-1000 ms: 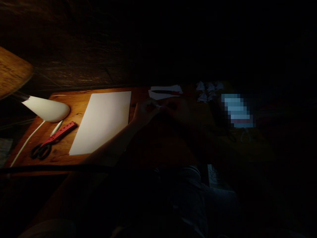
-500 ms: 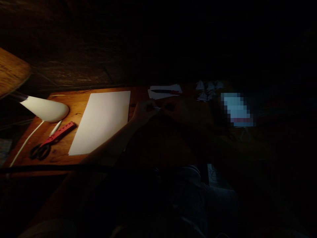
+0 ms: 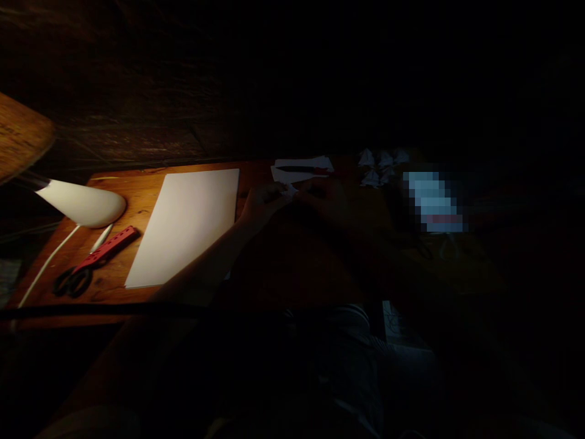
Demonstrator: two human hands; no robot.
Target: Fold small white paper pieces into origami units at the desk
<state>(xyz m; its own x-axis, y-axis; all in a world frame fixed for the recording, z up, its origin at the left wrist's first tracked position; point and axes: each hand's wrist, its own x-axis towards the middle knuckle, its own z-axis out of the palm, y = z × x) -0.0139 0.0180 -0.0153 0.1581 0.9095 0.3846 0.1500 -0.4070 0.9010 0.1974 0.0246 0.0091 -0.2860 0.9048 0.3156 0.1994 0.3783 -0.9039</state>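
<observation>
A small folded piece of white paper is pinched between my two hands over the dim middle of the wooden table. My left hand is closed on its left side, and my right hand, deep in shadow, grips its right side. Just beyond them lie some white paper pieces with a dark-bladed, red-handled knife across the top. Several small folded white paper shapes stand in a group to the right. The exact folds of the held piece are too dark to make out.
A stack of white paper sheets lies left of my hands. Farther left are black-handled scissors in a red sheath, a white pen and a white lamp base with a cord. A pixelated bright screen is at the right.
My hands have risen slightly, and more of the folded paper's white face shows between my fingers. The view has shifted a little; the things on the table are in the same places.
</observation>
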